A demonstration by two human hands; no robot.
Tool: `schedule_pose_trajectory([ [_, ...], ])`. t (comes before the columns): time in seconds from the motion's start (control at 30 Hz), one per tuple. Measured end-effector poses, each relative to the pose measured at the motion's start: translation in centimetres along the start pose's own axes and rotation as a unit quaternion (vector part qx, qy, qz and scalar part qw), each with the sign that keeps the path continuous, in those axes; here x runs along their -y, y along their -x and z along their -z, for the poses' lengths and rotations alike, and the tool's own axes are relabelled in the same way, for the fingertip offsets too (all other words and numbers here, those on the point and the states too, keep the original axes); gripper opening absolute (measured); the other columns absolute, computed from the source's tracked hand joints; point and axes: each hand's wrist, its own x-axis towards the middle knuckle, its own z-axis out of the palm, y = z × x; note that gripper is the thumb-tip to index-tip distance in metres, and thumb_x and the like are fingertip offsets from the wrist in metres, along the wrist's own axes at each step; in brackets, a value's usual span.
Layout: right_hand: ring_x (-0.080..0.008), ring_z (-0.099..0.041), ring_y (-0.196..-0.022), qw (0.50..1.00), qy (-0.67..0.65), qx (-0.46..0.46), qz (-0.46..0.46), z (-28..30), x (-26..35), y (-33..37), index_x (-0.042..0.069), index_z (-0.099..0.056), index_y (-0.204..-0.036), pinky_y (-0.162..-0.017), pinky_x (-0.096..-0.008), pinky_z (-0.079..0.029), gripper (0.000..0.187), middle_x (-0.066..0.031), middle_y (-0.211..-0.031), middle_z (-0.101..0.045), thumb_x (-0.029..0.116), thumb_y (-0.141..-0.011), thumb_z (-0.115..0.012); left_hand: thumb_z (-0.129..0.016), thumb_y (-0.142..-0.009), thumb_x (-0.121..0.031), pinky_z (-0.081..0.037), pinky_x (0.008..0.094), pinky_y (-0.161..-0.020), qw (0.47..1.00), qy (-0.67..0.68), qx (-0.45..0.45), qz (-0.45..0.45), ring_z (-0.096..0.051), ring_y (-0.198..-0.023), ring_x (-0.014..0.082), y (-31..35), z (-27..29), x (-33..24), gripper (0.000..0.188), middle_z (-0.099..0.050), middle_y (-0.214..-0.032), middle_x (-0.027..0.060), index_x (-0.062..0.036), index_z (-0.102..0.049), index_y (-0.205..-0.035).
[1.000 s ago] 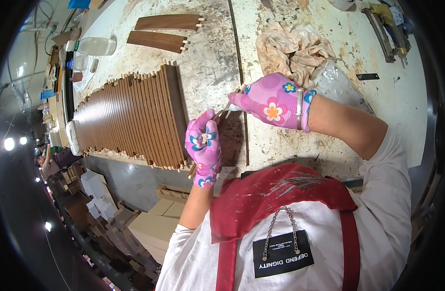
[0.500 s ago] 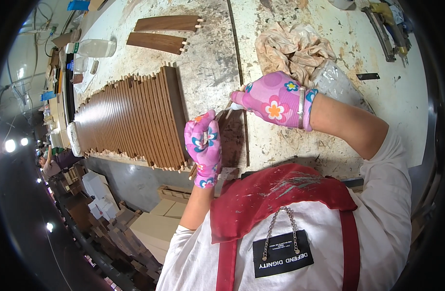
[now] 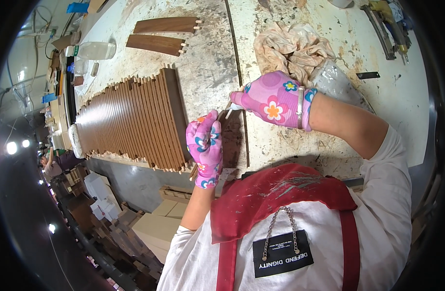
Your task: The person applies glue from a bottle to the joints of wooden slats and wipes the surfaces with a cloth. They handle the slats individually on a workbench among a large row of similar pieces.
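Observation:
My left hand (image 3: 204,148), in a pink flowered glove, is closed around a brown wooden slat (image 3: 224,119). Pale dowel pegs stick out of the slat near both ends of that hand, and most of the slat is hidden by the glove. Just to the right, my right hand (image 3: 276,99), gloved alike, is closed with its fingertips at the slat's far end. Between those fingertips shows a small white thing (image 3: 236,106), too covered to name. Left of my hands stands a long row of brown slats (image 3: 130,121) on edge, with dowels along both ends.
Two loose doweled slats (image 3: 157,43) lie farther back on the stained white table (image 3: 203,72). A crumpled cloth (image 3: 295,51) and a clear plastic bag (image 3: 336,82) lie beyond my right hand. A nail gun (image 3: 390,29) is at far right, a clear bottle (image 3: 96,50) at far left.
Both hands stay nearly in place at the slat. The left hand has shifted very slightly to the right, and the right hand hardly moves.

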Motion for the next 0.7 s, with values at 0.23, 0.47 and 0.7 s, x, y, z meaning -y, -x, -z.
schedule_pose_trajectory([
  [0.23, -0.0313, -0.059, -0.058, 1.0, 0.01, 0.012, -0.001, 0.42, 0.03, -0.01, 0.006, -0.052, -0.114, -0.052, -0.0426, -0.046, 0.026, -0.0132, -0.065, -0.057, 0.013, -0.09, -0.045, -0.064, -0.082, 0.001, -0.043, 0.025, -0.07, 1.0, 0.005, 0.007, 0.024, -0.053, -0.076, 0.0137, 0.07, 0.07, -0.11, 0.023, -0.058, -0.085, 0.0045, -0.005, -0.069, -0.104],
  [0.47, -0.031, -0.058, -0.058, 1.0, 0.015, 0.009, 0.012, 0.64, -0.08, -0.02, 0.006, -0.052, -0.113, -0.052, -0.0424, -0.046, 0.025, -0.013, -0.064, -0.057, 0.013, -0.091, -0.044, -0.063, -0.083, 0.001, -0.043, 0.0244, -0.07, 0.999, 0.034, 0.008, 0.039, -0.053, -0.077, 0.0126, 0.11, -0.02, -0.21, 0.023, -0.058, -0.086, 0.0043, -0.0034, -0.068, -0.105],
  [0.7, -0.0312, -0.058, -0.056, 0.999, 0.024, -0.021, 0.024, 0.5, -0.11, -0.06, 0.005, -0.053, -0.112, -0.052, -0.0426, -0.046, 0.025, -0.0127, -0.062, -0.057, 0.013, -0.091, -0.044, -0.062, -0.083, 0.002, -0.044, 0.0249, -0.073, 0.999, 0.025, 0.018, 0.041, -0.056, -0.081, 0.0137, -0.09, 0.08, -0.27, 0.021, -0.061, -0.091, 0.006, -0.0026, -0.068, -0.103],
])
